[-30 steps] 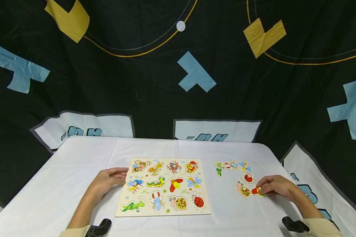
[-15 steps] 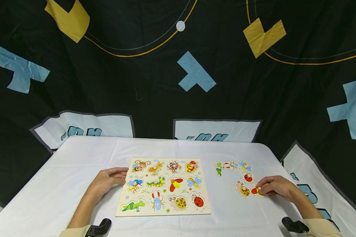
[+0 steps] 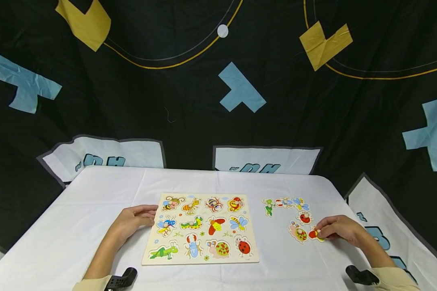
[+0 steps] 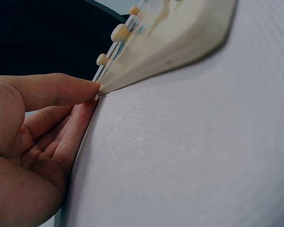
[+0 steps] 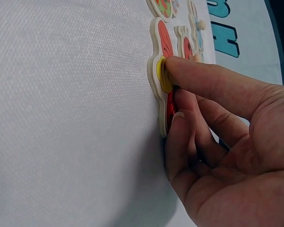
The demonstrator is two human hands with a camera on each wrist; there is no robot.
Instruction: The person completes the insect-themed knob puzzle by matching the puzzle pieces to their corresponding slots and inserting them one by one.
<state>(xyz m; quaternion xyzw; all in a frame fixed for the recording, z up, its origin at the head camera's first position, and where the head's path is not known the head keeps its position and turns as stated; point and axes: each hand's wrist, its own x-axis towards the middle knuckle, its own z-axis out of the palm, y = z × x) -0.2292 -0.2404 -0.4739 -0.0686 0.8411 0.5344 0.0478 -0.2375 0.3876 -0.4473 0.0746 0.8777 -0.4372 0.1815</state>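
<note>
A pale insect puzzle board (image 3: 178, 235) lies on the white table. My left hand (image 3: 129, 222) rests at its left edge, index finger and thumb lightly extended and their tips touching the side. The left wrist view shows the thumb (image 4: 61, 90) right at that edge, with wooden knobs (image 4: 119, 33) rising from the board. Over to the right, my right hand (image 3: 336, 228) pinches a red-and-yellow winged insect puzzle piece (image 5: 163, 75) between thumb and fingers; its middle is partly hidden. Beside that piece lies a snail puzzle piece (image 3: 298, 233), and a ladybug puzzle piece (image 3: 305, 218) sits just behind.
Farther back on the right are a grasshopper piece (image 3: 268, 207), a blue beetle piece (image 3: 285, 202) and a blue-winged insect piece (image 3: 300, 204). A white cloth (image 3: 218, 279) covers the table. Behind it hangs a black curtain (image 3: 189, 121) with blue and yellow patches.
</note>
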